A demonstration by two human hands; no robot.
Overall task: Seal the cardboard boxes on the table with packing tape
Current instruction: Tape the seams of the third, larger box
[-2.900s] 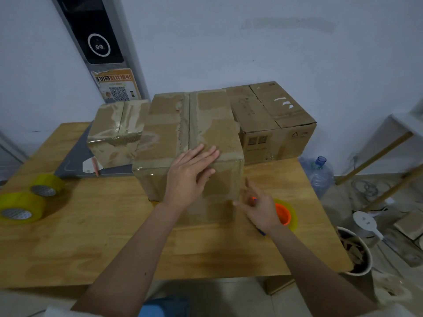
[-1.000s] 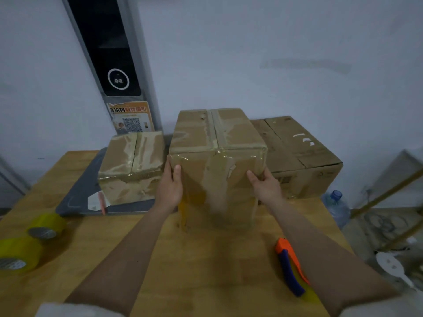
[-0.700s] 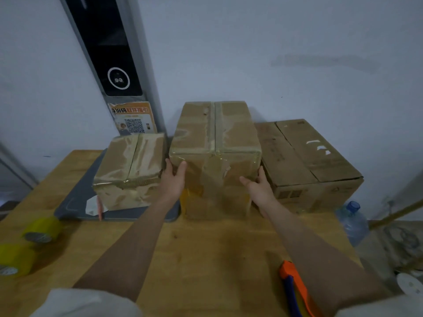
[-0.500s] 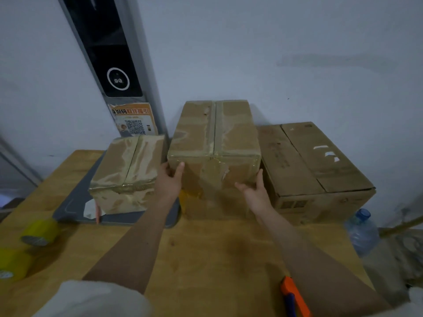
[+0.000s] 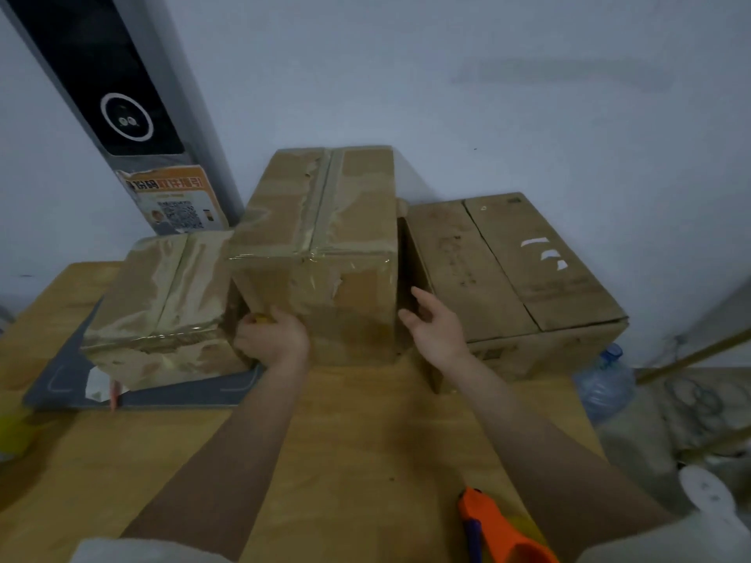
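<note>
A tall taped cardboard box (image 5: 321,237) stands at the back of the wooden table (image 5: 357,440), against the wall. My left hand (image 5: 272,339) presses its lower left front corner, fingers curled against it. My right hand (image 5: 437,331) is open beside the box's right front edge, in the gap toward an untaped flat box (image 5: 508,270). A smaller taped box (image 5: 162,302) sits to the left. An orange tape dispenser (image 5: 500,526) lies at the near right edge.
A grey mat (image 5: 162,394) lies under the small box. A yellow tape roll (image 5: 10,434) shows at the far left edge. A water bottle (image 5: 603,384) and clutter sit on the floor to the right. A dark panel (image 5: 105,79) leans on the wall.
The tall box has been slid back from the table's middle to the wall between the other boxes. My right hand has come off its side and my left hand has dropped lower.
</note>
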